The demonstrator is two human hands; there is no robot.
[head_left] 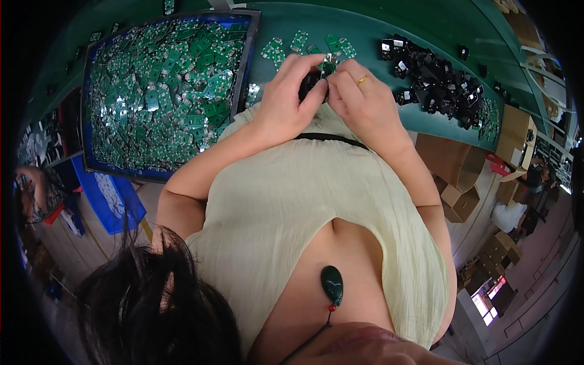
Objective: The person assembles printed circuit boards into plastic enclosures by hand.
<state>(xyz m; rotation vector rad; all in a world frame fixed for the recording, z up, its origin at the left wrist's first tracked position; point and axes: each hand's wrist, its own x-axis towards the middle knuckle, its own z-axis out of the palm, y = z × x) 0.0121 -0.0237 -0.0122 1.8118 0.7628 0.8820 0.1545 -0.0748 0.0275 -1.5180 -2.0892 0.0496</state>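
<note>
Both hands meet at the near edge of the green worktable (365,36). My left hand (289,94) is closed around a small black housing (309,84), its thumb and index finger on either side. A small green circuit board (329,61) stands at the top of the housing, between the fingertips. My right hand (363,97), with a ring on one finger, pinches at the board and housing from the right. Its fingertips partly hide both parts. Just beyond the hands lie several loose green circuit boards (299,41).
A large dark-rimmed blue tray (248,67) heaped with green circuit boards fills the left. Black housings (435,85) are piled at the right, beside more boards (488,118). Cardboard boxes (447,161) stand below right; a blue bin (109,198) sits low left. Another person (36,188) is far left.
</note>
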